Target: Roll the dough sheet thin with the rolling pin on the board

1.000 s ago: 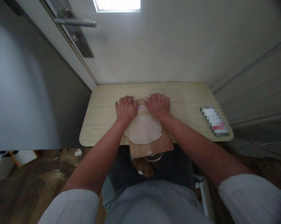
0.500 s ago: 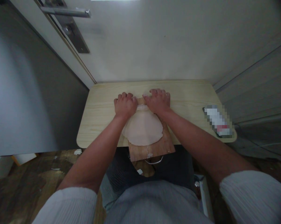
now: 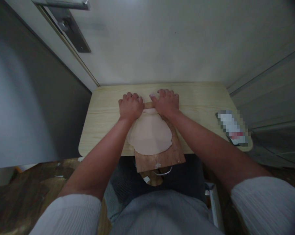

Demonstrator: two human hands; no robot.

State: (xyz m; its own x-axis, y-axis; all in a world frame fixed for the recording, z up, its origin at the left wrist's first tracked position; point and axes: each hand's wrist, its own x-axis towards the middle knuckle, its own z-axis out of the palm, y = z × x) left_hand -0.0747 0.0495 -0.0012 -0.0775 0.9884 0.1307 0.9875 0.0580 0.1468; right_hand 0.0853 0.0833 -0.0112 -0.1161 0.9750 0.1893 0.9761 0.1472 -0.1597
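Note:
A flat, roughly round sheet of pale dough (image 3: 151, 135) lies on a brown wooden board (image 3: 162, 160) and spreads past the board's left side. At the dough's far end, a wooden rolling pin (image 3: 148, 105) shows only as a short stretch between my hands. My left hand (image 3: 131, 106) is closed over the pin's left part, fingers curled. On its right part rests my right hand (image 3: 166, 101), closed over it with the thumb toward the middle. Both hands cover the pin's ends.
The board sits on a small light wood table (image 3: 100, 120) and overhangs its near edge. A phone-like item (image 3: 232, 127), blurred out, lies at the table's right. Behind the table stands a white door (image 3: 142, 49) with a metal handle (image 3: 69, 4).
The view has tilted down slightly, so the door handle sits higher in the picture. Both hands stay on the rolling pin, which is slightly farther toward the dough's far edge.

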